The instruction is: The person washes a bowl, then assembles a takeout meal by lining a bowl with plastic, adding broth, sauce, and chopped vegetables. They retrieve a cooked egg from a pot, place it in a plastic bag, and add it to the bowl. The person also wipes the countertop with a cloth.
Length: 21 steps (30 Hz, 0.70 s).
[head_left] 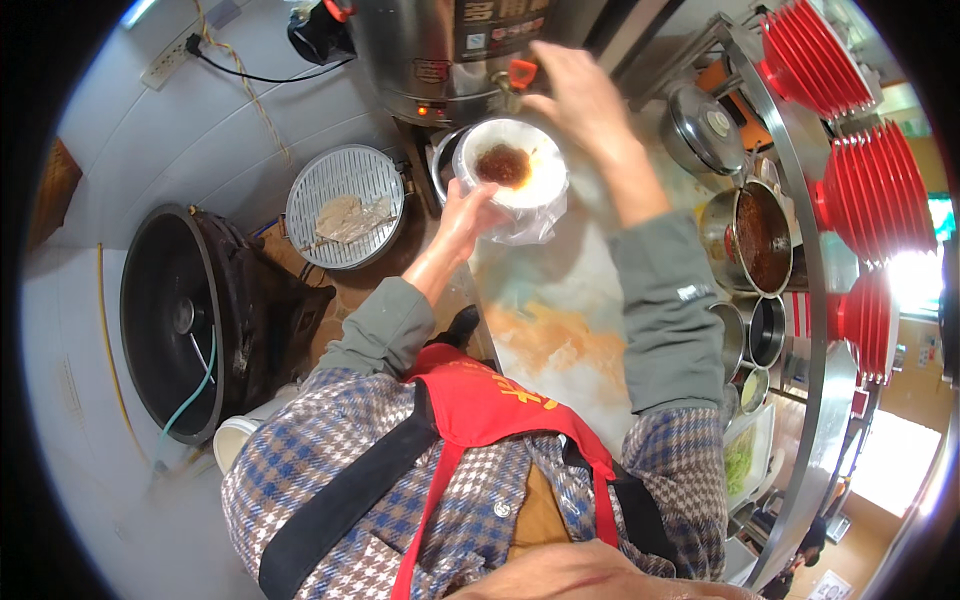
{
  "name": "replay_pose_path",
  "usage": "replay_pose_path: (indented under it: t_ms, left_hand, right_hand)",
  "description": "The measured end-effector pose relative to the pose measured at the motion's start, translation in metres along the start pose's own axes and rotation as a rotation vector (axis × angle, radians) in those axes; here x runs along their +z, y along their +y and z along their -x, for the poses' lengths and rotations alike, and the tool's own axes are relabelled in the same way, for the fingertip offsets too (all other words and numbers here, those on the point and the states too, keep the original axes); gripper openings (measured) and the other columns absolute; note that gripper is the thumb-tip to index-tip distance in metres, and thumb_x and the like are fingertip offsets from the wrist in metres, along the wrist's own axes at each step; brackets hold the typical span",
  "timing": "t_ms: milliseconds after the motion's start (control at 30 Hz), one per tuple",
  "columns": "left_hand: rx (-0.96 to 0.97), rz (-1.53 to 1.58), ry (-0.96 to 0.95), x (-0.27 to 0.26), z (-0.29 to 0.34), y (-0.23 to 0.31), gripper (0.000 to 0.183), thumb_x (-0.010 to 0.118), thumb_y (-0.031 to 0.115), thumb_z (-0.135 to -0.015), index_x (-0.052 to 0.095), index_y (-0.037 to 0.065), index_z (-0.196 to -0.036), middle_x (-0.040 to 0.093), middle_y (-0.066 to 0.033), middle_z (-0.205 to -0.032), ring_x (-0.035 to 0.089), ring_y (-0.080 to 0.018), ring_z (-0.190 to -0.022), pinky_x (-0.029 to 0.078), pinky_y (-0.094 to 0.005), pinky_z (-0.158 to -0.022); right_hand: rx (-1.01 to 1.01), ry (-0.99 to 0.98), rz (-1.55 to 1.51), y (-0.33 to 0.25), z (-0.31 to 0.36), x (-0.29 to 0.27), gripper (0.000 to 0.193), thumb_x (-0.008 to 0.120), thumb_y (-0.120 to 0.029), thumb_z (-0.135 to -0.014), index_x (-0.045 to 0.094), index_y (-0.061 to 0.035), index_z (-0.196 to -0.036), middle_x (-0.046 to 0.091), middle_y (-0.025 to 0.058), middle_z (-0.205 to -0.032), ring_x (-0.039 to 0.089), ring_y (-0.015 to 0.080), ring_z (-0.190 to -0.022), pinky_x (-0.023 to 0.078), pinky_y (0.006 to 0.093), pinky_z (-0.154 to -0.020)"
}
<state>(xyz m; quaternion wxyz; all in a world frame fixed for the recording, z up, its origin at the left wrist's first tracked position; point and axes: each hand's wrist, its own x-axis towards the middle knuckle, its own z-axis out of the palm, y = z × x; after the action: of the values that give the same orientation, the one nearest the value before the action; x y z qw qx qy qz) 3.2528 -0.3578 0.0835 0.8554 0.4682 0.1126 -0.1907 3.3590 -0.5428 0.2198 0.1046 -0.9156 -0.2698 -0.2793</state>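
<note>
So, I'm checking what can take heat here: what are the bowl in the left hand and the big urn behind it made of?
The bowl looks like white paper or foam lined with a thin clear plastic bag, crinkled and glossy below the rim; which one is unclear. The urn looks like stainless steel: a bright, mirror-like cylinder with a red-handled tap.

Stacked red plates (860, 190) at two o'clock; a perforated metal tray (345, 205) at eleven; a large black pot (170, 320) at nine.

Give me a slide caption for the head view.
Left hand holds a bag-lined bowl of brown sauce; right hand reaches the urn's tap.
</note>
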Motion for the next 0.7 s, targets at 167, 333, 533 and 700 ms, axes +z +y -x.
replay_pose_path:
  t_ms: [167, 333, 533, 700]
  left_hand:
    - [0.045, 0.083, 0.037, -0.016, -0.019, 0.003, 0.05, 0.064, 0.02, -0.091, 0.036, 0.004, -0.128, 0.058, -0.0139, -0.11, 0.065, -0.0248, -0.09, 0.058, -0.0406, -0.077]
    - [0.031, 0.096, 0.049, -0.016, -0.031, 0.005, 0.045, 0.065, 0.019, -0.09, 0.038, 0.005, -0.123, 0.059, -0.0137, -0.109, 0.066, -0.024, -0.089, 0.059, -0.0399, -0.077]
    - [0.02, 0.114, 0.039, -0.013, -0.037, 0.004, 0.042, 0.065, 0.017, -0.09, 0.037, 0.004, -0.117, 0.058, -0.013, -0.108, 0.065, -0.0233, -0.09, 0.059, -0.0403, -0.079]
    - [0.044, 0.127, 0.046, -0.014, -0.045, -0.002, 0.042, 0.066, 0.015, -0.089, 0.034, 0.005, -0.115, 0.058, -0.0128, -0.105, 0.066, -0.023, -0.087, 0.06, -0.04, -0.076]
  right_hand:
    - [0.014, -0.043, 0.015, -0.03, -0.007, 0.031, 0.016, 0.071, -0.012, -0.075, 0.062, -0.0034, -0.084, 0.067, 0.0113, -0.091, 0.065, 0.0308, -0.085, 0.055, 0.0395, -0.075]
    - [-0.162, 0.247, 0.045, -0.029, 0.042, 0.041, 0.028, 0.063, -0.003, -0.076, 0.067, -0.006, -0.104, 0.068, 0.0082, -0.099, 0.065, 0.0263, -0.099, 0.055, 0.035, -0.084]
    - [-0.025, 0.146, 0.062, -0.03, 0.05, 0.04, 0.038, 0.067, -0.002, -0.076, 0.065, -0.0085, -0.113, 0.062, 0.0056, -0.122, 0.058, 0.0266, -0.113, 0.05, 0.0372, -0.094]
    - [-0.027, 0.002, 0.064, -0.033, 0.039, 0.027, 0.042, 0.071, -0.001, -0.073, 0.062, -0.0086, -0.113, 0.059, 0.0052, -0.128, 0.054, 0.0268, -0.12, 0.047, 0.0401, -0.095]
